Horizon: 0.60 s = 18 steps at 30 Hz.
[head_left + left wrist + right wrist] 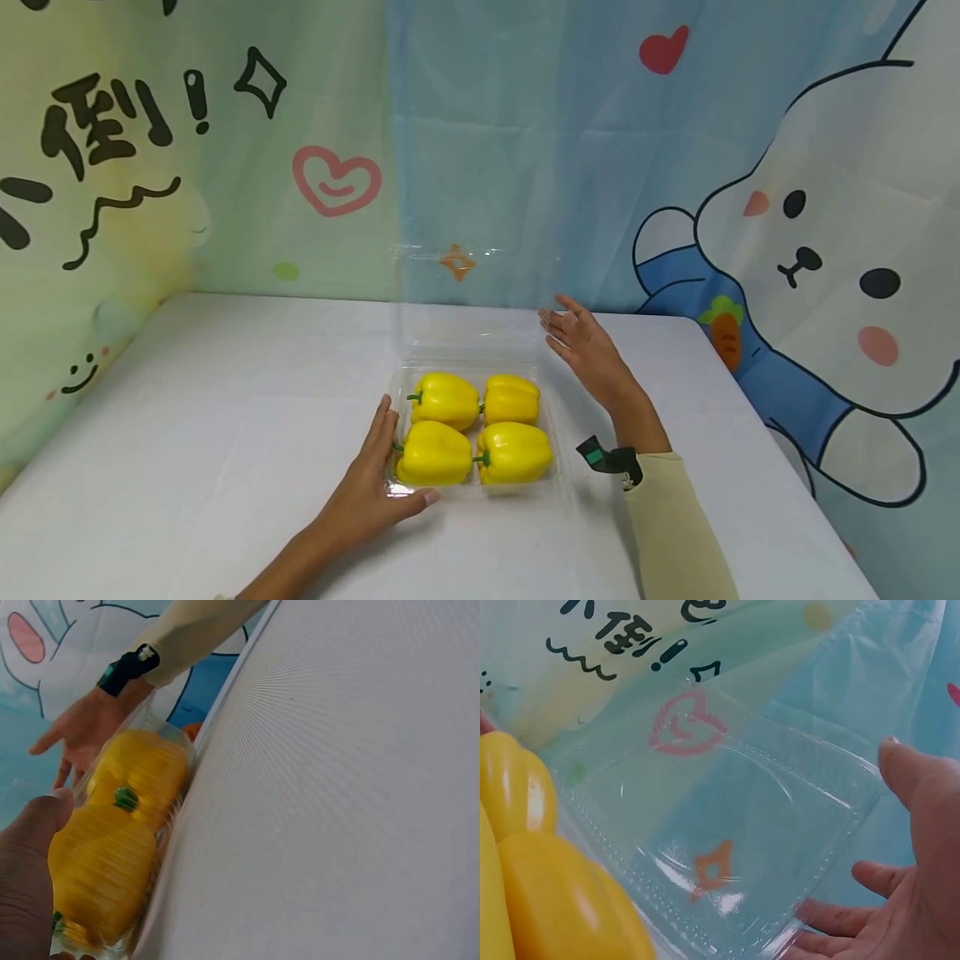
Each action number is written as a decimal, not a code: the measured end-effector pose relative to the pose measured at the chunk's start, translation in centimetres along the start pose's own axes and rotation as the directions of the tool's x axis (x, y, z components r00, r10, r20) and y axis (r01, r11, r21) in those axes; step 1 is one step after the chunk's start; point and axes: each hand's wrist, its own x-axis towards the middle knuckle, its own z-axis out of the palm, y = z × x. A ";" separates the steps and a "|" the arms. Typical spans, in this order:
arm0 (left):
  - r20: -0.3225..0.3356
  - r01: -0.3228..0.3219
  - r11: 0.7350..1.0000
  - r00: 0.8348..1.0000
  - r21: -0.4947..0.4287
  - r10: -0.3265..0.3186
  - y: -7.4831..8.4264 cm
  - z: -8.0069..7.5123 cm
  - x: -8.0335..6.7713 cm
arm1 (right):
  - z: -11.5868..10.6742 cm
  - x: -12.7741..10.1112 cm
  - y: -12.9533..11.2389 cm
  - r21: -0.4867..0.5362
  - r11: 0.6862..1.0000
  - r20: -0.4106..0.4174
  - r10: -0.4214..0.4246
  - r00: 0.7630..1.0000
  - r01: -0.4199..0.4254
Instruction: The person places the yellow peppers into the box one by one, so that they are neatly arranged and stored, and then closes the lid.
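A clear plastic box (557,467) sits on the white table (187,467) near the person, with four yellow peppers (474,429) packed two by two inside. Its hinged lid (472,300) stands upright from the back edge, at 12 o'clock from the peppers, with its hinge running 9 to 3.

The right hand (585,346) is the nearer one to the lid: it hovers at the lid's 3 o'clock edge, palm turned toward 9, fingers straight and spread, gripping nothing. The right wrist view shows its fingers (832,919) just beside the lid's rim; whether they touch it I cannot tell. Its forearm comes in from 5 o'clock.

The left hand (371,492) lies flat at the box's 7 o'clock corner, fingers extended along the left wall, thumb (420,500) across the front edge, pressing rather than clutching.
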 end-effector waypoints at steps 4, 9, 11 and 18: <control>-0.001 0.007 1.000 1.000 -0.010 -0.007 0.0 0.0 -0.1 | -0.1 -0.1 -0.4 -0.030 1.000 0.008 0.009 1.000 -0.009; 0.002 0.001 1.000 1.000 0.000 -0.001 0.1 0.0 0.0 | -0.5 -0.5 -1.0 -0.111 0.994 0.023 -0.001 1.000 0.004; 0.000 -0.003 1.000 1.000 0.006 0.003 0.0 -0.1 0.0 | -0.6 -0.6 -1.3 -0.110 0.994 0.040 -0.008 0.999 0.013; -0.002 -0.017 1.000 1.000 0.001 0.017 -0.2 -0.1 0.0 | -0.7 -0.9 -2.2 -0.158 0.987 0.059 0.007 0.998 0.003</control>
